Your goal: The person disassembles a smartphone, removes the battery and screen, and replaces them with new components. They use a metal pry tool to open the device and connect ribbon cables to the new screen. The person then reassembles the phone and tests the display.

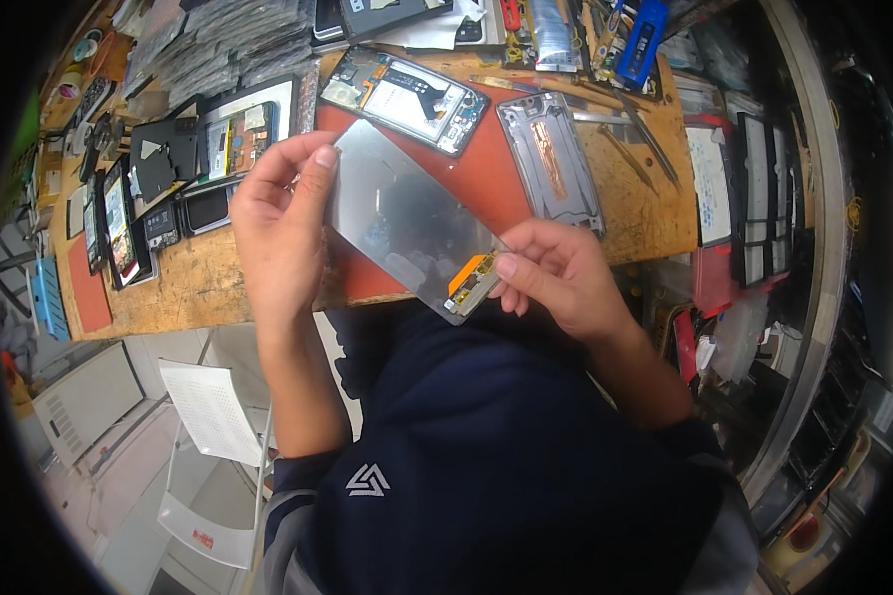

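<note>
Wooden workbench [655, 226]: our left hand [286, 198] and right hand [563, 276] pinch a phone display panel [402, 213] at opposite ends; uneven twisting could crack it.

Far side of silvery panel [397, 213] hidden, red mat [481, 183] partly covered, dark box [392, 17] cut off by top edge
</note>
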### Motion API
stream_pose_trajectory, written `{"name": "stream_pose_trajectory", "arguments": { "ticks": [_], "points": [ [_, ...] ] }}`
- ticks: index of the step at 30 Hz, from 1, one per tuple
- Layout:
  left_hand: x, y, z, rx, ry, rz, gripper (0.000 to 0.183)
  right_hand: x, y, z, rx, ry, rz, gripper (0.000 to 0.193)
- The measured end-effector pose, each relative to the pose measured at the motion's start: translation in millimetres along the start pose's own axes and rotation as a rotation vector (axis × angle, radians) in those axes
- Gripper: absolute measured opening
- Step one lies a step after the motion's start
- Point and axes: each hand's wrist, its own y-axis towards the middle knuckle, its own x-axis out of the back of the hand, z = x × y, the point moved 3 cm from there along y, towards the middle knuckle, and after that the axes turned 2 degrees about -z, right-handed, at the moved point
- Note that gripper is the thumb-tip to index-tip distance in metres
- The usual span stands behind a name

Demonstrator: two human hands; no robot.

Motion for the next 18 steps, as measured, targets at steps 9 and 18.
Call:
{"name": "stream_pose_trajectory", "arguments": {
  "ticks": [9,18],
  "points": [
    [-3.8,-0.3,-3.1,0.068,-0.116,-0.065,0.029,-1.7,-1.1,-2.2,0.007,0.066,0.007,0.021],
    [-42.8,-65.4,0.6,0.311,-0.198,0.341,0.065,-5.6,3.2,9.6,0.163,0.070,-0.108,0.018]
  ]
}}
